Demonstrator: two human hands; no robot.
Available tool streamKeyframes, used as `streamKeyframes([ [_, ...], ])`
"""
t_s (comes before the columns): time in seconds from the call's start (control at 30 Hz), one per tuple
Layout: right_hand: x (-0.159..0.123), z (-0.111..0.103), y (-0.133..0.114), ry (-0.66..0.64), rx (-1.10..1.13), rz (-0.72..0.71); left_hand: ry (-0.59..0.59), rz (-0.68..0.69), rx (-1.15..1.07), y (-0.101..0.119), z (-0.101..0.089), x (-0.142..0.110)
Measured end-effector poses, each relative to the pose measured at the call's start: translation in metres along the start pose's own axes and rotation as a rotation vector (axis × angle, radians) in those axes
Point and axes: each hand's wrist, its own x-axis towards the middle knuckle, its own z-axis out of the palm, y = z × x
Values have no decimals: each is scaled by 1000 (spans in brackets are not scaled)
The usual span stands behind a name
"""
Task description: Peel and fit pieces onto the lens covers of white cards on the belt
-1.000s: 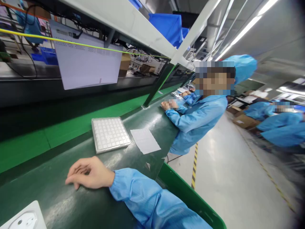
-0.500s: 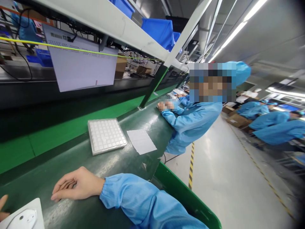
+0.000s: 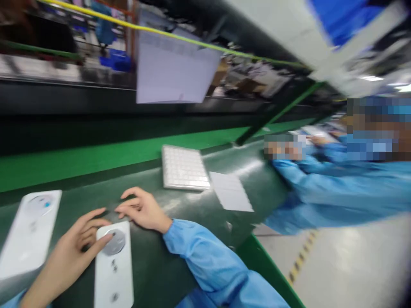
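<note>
2 flat white rectangular panels with round gray discs [image 3: 114, 273] lie lower left. My left hand [image 3: 75, 244], thumb and fingers apart, touches the nearer 1's disc; my right hand [image 3: 144, 210], loosely curled, hovers beside it. A clear-edged tray of white squares [image 3: 185, 167] sits center, beside white paper [image 3: 231, 191].

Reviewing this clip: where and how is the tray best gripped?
Probably by the left and right walls of the tray, coming from the near side. It lies flat, wide and shallow; its far edge faces the green strip, and only flat paper lies beside its right wall.
</note>
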Motion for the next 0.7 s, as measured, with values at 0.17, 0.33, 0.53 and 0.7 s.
streamKeyframes([
  [0.17, -1, 3, 1, -11, -33, 27, -3, -130, -285, 5, -1, -7],
  [0.33, -6, 2, 1, -5, -20, 19, 9, -147, -380, 3, -2, -11],
  [0.53, -8, 1, -2, 32, -59, 29, -2, -162, -282, -1, -1, -14],
  [0.7, -11, 0, -3, 17, -87, 24, 53, -62, -152, 0, -2, -12],
])
